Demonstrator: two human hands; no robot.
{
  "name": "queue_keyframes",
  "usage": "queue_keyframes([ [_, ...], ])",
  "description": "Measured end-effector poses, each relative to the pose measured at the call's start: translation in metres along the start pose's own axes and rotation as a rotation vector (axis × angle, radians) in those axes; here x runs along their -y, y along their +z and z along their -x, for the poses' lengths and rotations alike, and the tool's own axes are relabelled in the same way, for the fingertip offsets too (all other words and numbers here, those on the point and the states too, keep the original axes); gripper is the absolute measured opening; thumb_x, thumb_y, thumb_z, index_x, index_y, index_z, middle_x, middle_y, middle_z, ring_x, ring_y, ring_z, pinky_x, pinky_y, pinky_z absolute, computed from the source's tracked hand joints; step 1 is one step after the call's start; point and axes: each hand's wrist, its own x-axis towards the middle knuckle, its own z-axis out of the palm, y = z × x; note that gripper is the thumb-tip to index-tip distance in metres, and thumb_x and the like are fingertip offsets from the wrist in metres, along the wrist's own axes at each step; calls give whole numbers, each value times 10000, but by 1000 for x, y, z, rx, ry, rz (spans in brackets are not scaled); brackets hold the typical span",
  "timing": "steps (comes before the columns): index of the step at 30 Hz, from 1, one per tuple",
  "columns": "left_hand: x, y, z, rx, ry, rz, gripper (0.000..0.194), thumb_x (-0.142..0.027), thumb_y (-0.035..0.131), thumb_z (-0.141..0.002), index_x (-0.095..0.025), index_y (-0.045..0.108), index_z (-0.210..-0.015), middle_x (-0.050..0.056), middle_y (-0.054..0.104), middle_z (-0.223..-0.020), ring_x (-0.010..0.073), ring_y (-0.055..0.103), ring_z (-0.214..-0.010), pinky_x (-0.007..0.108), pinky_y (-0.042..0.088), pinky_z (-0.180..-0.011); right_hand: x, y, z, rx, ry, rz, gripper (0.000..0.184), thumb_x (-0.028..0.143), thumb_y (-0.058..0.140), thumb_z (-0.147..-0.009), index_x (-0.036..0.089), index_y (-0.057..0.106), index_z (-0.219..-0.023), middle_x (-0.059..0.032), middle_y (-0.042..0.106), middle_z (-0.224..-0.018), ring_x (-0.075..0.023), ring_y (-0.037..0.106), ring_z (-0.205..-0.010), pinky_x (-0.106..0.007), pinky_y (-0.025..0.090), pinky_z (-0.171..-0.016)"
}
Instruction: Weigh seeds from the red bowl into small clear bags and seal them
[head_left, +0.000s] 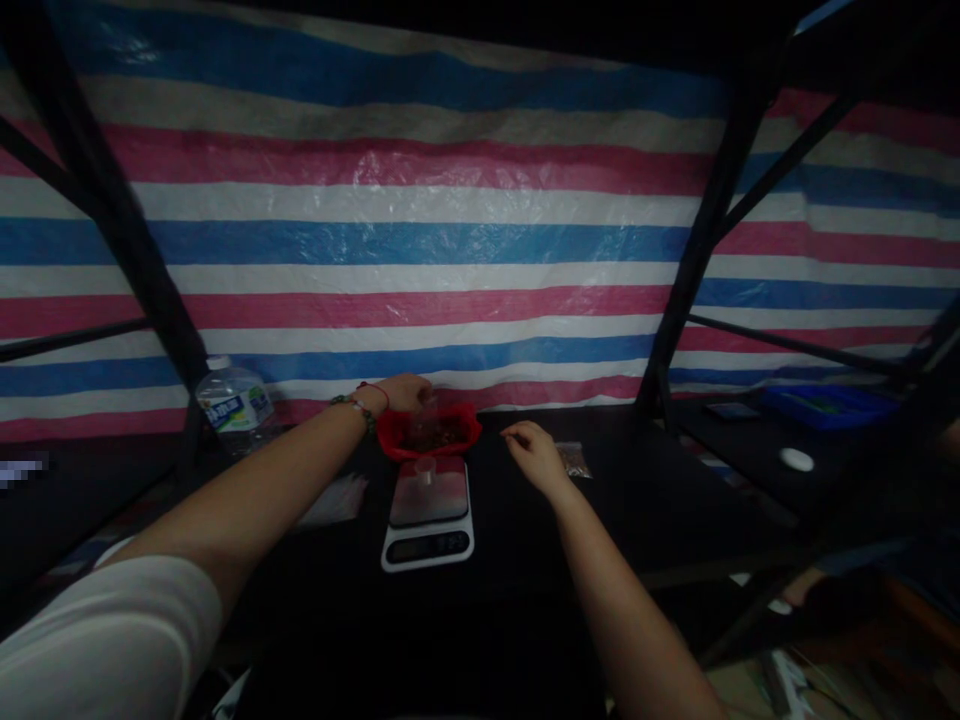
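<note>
My left hand (407, 391) is closed on a clear plastic thing (426, 418) at the red bowl (390, 437); whether it is a bag or a cup I cannot tell. Small dark brown pieces (444, 436) lie in the bowl. In front of it is a white kitchen scale (429, 553), with a small clear cup (425, 471) on its plate. Right of the bowl, my right hand (534, 452) hovers with its fingers curled and pinched together; anything between them is too small to make out. Beside that hand lies a small clear bag of brown pieces (574, 460).
Flat clear plastic bags (336, 500) lie left of the scale on the black table (517, 560). A large water bottle (234, 405) stands at the back left. Black metal posts (679, 270) frame the striped sheet. On the right surface are a blue tray (829, 408) and a white round object (796, 459).
</note>
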Motion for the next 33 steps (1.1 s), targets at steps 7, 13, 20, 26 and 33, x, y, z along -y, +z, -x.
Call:
queue_keyframes([
  [7, 2, -4, -4, 83, 72, 4, 216, -206, 560, -701, -140, 700, -851, 35, 687, -790, 148, 568, -717, 238, 388, -697, -3, 0, 0, 18, 25, 15, 191, 159, 524, -804, 194, 703, -861, -53, 689, -899, -175, 618, -903, -319, 466, -854],
  [13, 7, -10, -4, 77, 94, -5, 249, -205, 541, -705, -156, 710, -881, 48, 709, -837, 155, 581, -732, 242, 404, -717, -3, -1, 0, 15, 20, 13, 198, 161, 519, -800, 190, 704, -865, -57, 692, -904, -178, 622, -893, -326, 467, -847],
  [20, 5, -7, 9, 0, 152, -50, 263, -224, 502, -740, -158, 719, -874, 75, 712, -872, 196, 609, -792, 279, 432, -772, -8, 1, 1, 40, 15, -1, 190, 176, 522, -814, 193, 703, -872, -58, 692, -914, -173, 623, -888, -319, 471, -836],
  [26, 17, -6, 19, -117, 145, 119, 262, -291, 521, -753, -168, 712, -882, 76, 713, -891, 206, 629, -817, 296, 457, -797, -11, 2, 3, 74, 19, 19, 194, 185, 521, -821, 188, 704, -883, -61, 690, -919, -172, 621, -880, -317, 471, -830],
  [33, 50, -5, 79, -488, -110, 716, 522, -398, 647, -664, -134, 604, -1113, 60, 680, -923, 188, 644, -841, 319, 515, -801, 2, 1, 1, 109, 44, -36, 191, 239, 529, -830, 185, 704, -881, -63, 688, -921, -176, 617, -882, -329, 472, -838],
])
